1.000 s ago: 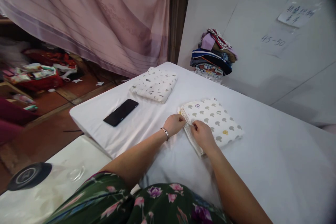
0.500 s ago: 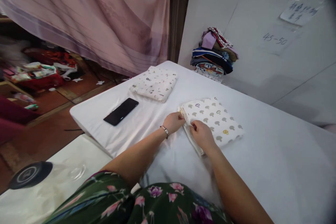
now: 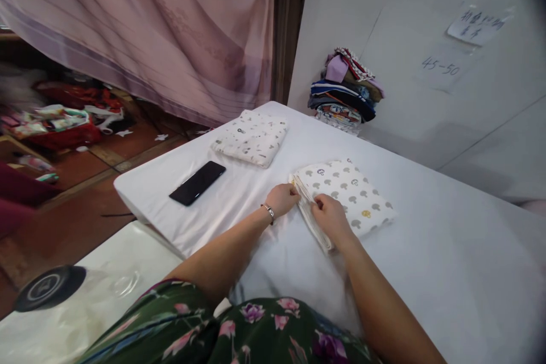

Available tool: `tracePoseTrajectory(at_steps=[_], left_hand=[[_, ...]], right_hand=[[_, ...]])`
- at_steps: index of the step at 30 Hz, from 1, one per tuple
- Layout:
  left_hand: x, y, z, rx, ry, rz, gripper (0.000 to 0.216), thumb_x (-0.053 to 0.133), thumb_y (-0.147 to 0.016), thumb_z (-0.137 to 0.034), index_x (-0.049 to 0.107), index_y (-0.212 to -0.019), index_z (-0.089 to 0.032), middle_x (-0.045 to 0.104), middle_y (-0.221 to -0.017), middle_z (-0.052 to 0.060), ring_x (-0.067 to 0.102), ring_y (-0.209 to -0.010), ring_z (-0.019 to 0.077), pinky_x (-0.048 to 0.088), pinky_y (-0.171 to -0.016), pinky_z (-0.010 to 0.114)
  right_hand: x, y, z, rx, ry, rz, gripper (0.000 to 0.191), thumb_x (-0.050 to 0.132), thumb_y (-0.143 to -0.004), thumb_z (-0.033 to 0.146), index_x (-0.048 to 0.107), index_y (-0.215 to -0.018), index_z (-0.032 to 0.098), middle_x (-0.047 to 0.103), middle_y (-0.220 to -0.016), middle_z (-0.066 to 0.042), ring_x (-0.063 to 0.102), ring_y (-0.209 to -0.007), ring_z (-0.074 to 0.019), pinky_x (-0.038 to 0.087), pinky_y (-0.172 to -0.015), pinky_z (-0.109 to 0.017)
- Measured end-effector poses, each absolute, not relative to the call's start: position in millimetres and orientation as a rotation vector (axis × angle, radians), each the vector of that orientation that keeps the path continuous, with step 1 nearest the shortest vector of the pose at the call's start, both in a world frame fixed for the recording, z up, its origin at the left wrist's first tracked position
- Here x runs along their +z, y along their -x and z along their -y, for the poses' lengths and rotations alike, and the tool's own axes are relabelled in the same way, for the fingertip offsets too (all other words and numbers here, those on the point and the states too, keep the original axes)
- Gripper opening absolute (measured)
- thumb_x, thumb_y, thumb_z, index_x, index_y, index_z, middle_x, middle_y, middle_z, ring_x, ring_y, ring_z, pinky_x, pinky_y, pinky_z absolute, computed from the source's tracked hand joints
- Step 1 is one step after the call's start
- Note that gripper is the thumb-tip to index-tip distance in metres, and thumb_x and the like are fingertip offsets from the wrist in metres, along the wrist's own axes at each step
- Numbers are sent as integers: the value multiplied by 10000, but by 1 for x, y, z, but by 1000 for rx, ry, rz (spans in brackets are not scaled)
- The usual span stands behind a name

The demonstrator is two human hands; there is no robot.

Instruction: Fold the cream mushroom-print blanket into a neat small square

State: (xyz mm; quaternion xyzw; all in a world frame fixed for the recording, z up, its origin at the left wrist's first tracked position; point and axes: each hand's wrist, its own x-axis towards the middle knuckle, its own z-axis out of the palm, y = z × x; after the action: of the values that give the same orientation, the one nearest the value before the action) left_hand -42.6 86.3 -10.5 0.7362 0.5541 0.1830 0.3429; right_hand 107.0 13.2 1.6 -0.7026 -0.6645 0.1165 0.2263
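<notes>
A folded white cloth with grey mushroom prints (image 3: 347,196) lies in the middle of the white-covered table (image 3: 426,261). My left hand (image 3: 282,199) pinches the layered near-left edge of this cloth, fingers closed on it. My right hand (image 3: 330,217) rests on the same edge just to the right, thumb and fingers closed on the layers. A bracelet sits on my left wrist. A second folded white cloth with small prints (image 3: 251,137) lies farther back on the left, touched by neither hand.
A black phone (image 3: 197,182) lies face up near the table's left edge. A stack of folded colourful clothes (image 3: 344,92) sits against the white wall at the back. A pink curtain (image 3: 162,28) hangs on the left, with clutter on the floor behind.
Both hands stay on the near edge of the mushroom-print cloth, with only slight finger shifts. The view has shifted a little.
</notes>
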Motion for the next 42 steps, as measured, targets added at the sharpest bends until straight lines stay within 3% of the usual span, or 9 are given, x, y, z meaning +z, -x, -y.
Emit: tracePoseTrajectory(at_steps=[3,15,27,33,42], left_hand=[[-10,43,-87,459,-1911,-1438,119,570,-704,-285,653,-728,-204,664,-740,4,582,-705,148,377,-582,229],[-12,41,-86,493,-1934,-1418,111,573,-700,-295,616,-676,-196,621,-675,-6,542,-654,133,354,-568,229],[-18,41,-88,500,-1929,-1423,164,585,-719,-355,612,-689,-196,628,-692,-2,547,-661,136,362,-569,225],[-16,42,-88,469,-1926,-1412,134,599,-691,-327,623,-690,-196,630,-688,-7,543,-659,133,361,-567,223],[-9,45,-88,472,-1910,-1419,124,613,-683,-322,634,-699,-201,643,-700,-2,560,-670,140,370,-571,227]], right_hand=[[2,-110,-12,396,1878,1741,130,446,-786,242,543,-710,202,555,-622,14,479,-571,-136,319,-558,-241],[2,-96,-11,181,2055,1987,105,496,-835,272,541,-828,178,604,-835,-61,529,-762,-175,307,-622,-264],[0,-99,-12,145,2014,1975,85,470,-809,195,546,-777,176,597,-768,-56,516,-707,-164,307,-618,-259],[-3,-108,-16,279,1896,1858,121,460,-757,198,531,-659,195,559,-642,2,478,-605,-135,311,-578,-242],[1,-113,-11,590,1783,1563,139,471,-730,274,584,-695,200,566,-591,28,497,-545,-132,358,-527,-230]])
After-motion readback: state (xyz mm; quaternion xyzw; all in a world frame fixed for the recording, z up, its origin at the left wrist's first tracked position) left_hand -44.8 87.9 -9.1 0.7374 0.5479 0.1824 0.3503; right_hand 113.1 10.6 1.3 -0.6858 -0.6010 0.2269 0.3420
